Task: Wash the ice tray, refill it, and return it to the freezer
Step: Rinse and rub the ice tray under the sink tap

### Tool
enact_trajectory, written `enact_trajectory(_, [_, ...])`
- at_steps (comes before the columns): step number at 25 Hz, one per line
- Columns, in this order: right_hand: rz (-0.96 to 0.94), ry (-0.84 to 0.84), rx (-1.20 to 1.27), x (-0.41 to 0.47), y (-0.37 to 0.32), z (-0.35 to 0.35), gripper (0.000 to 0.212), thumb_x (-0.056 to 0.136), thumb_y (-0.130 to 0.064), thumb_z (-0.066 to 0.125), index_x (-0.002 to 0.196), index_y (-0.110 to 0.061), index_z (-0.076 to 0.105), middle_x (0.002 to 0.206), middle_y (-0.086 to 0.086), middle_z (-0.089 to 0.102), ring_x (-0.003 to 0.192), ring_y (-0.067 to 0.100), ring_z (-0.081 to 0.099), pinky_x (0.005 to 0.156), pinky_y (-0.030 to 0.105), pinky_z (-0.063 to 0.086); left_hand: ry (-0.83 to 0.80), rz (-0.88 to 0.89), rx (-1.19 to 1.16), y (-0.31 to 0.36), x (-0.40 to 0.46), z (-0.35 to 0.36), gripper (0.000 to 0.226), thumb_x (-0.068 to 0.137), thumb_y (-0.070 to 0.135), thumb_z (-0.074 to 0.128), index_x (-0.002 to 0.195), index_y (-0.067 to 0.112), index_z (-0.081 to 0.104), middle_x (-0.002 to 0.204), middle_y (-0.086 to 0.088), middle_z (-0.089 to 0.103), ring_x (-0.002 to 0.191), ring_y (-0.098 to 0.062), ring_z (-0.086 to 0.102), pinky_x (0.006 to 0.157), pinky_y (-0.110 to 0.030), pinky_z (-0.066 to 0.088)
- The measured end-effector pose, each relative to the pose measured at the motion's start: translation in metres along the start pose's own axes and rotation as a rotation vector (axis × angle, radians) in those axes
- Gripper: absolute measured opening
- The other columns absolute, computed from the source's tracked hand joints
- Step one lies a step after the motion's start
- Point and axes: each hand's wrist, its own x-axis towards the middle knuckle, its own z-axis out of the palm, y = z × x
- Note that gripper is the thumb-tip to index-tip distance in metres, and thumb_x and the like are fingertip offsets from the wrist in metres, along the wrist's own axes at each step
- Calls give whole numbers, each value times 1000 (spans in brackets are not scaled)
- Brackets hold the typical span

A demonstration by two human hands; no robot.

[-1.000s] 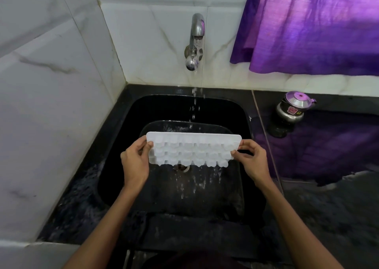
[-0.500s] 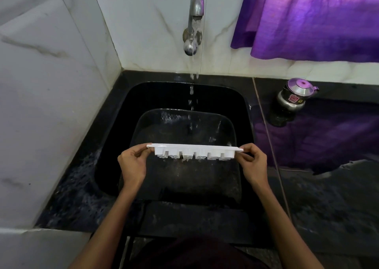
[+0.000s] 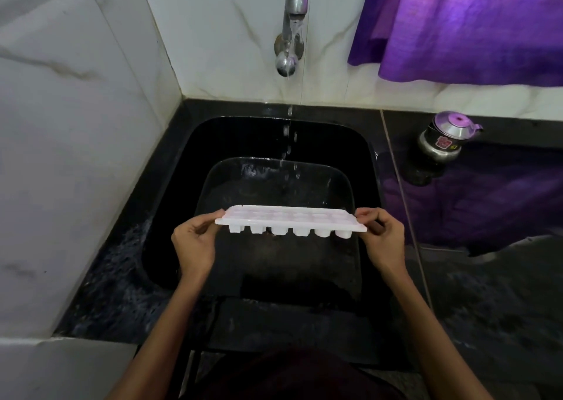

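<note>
White plastic ice tray [image 3: 291, 221], cups up, over black sink [image 3: 170, 192].
My left hand [image 3: 195, 244] pinches its 9 o'clock end, right hand [image 3: 384, 241] its 3 o'clock; cup contents unclear.

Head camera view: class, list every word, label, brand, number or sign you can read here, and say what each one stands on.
Steel pot: a pink and red sticker with a small yellow mark beside it, too small and blurred to read.
Ice tray, tap, sink, wall tiles, purple curtain: no text visible.
Nothing can be quoted.

Location: you are in a home kitchen.
Evidence: black sink [image 3: 370, 168], wall tap [image 3: 293, 18], marble tiles [image 3: 76, 110], steel pot [image 3: 444, 139] on the surface [image 3: 502, 293].
</note>
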Motion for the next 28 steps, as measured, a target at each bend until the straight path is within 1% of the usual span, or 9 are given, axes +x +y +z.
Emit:
enact_trajectory(3, [51,40,1,0,-3,0,30,77,15,64,67,-12,61,96,-2,62,83,10,65,70,10,51,-46,-125,-148,-1,-1,1,23,79,-9,65,92,9,71,77,17,73,84,2,68,77,-13,54])
enact_trajectory(7, [210,-15,193,-1,-10,4,20,82,14,58,75,-3,66,85,0,71,82,7,69,68,13,53,-83,-363,-475,3,0,5,21,87,-6,56,99,8,66,88,6,75,87,-8,71,73,-20,57])
enact_trajectory(11, [382,11,451,14,-28,7,38,95,-1,32,78,1,67,79,4,74,86,20,68,71,22,58,6,-529,-759,22,16,2,30,95,11,40,89,10,69,93,-1,74,87,-16,71,76,-28,58])
enact_trajectory(14, [320,-35,407,28,-42,13,25,94,-11,52,78,0,68,77,6,73,78,16,70,71,23,58,48,-607,-681,35,30,6,22,92,30,50,84,13,61,85,1,67,79,-15,65,71,-29,52])
enact_trajectory(17, [271,-75,386,40,-47,24,6,82,0,66,83,-3,71,81,6,74,76,17,70,69,23,57,-109,-660,-506,46,49,8,19,87,27,59,91,9,61,76,-2,66,63,-15,63,53,-28,51])
enact_trajectory(21, [215,-90,296,63,-48,41,21,77,8,69,83,-12,72,87,2,73,90,21,67,84,30,55,-171,-674,-416,56,67,13,27,93,20,54,113,3,61,110,-18,66,87,-29,66,66,-38,51])
enact_trajectory(23, [148,-148,227,72,-51,48,23,77,7,69,86,-14,71,96,0,72,99,18,67,88,31,52,-187,-605,-413,60,76,14,28,97,22,47,120,9,57,115,-14,65,94,-28,65,68,-39,51])
enact_trajectory(25, [59,-199,159,85,-54,53,25,78,6,70,87,-17,69,101,1,71,101,13,66,86,22,52,-201,-553,-415,64,85,14,30,99,26,44,125,16,52,114,-9,66,99,-27,64,69,-40,52])
enact_trajectory(28, [-35,-291,16,109,-61,62,27,81,1,69,95,-21,65,115,3,63,104,13,64,82,19,53,-150,-492,-376,71,101,18,30,99,24,44,127,15,50,111,-7,65,93,-23,64,67,-37,51])
